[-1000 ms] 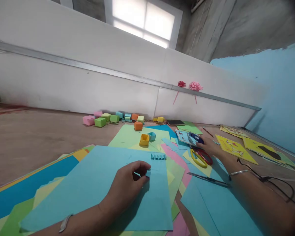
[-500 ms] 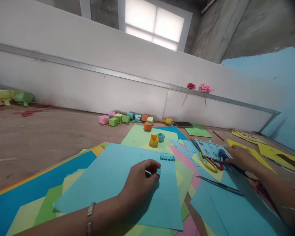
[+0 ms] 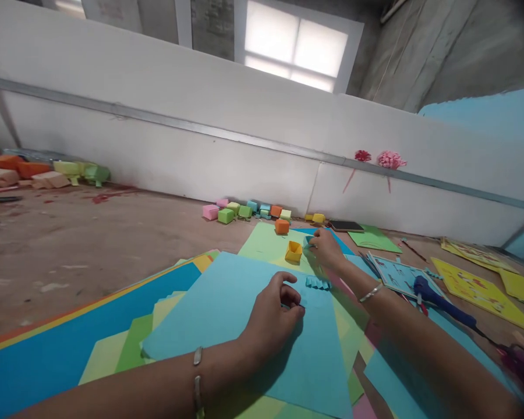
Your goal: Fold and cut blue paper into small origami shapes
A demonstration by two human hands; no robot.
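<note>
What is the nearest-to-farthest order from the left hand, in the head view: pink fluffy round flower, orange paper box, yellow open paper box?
1. Yellow open paper box, just beyond the left hand.
2. Orange paper box, behind the yellow one.
3. Pink fluffy round flower, high against the white wall, right side.

The brown surface (image 3: 126, 235), possibly a floor, bears orange blocks (image 3: 32, 170) at 10 o'clock, paper boxes (image 3: 226, 216) and layered sheets (image 3: 227, 297) at 12, yellow cards (image 3: 484, 289) at 2.

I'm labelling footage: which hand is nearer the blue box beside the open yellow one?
Right. The right hand is at the blue box, seemingly touching it; the left hand is farther off, closer to the camera, over the large blue sheet.
</note>
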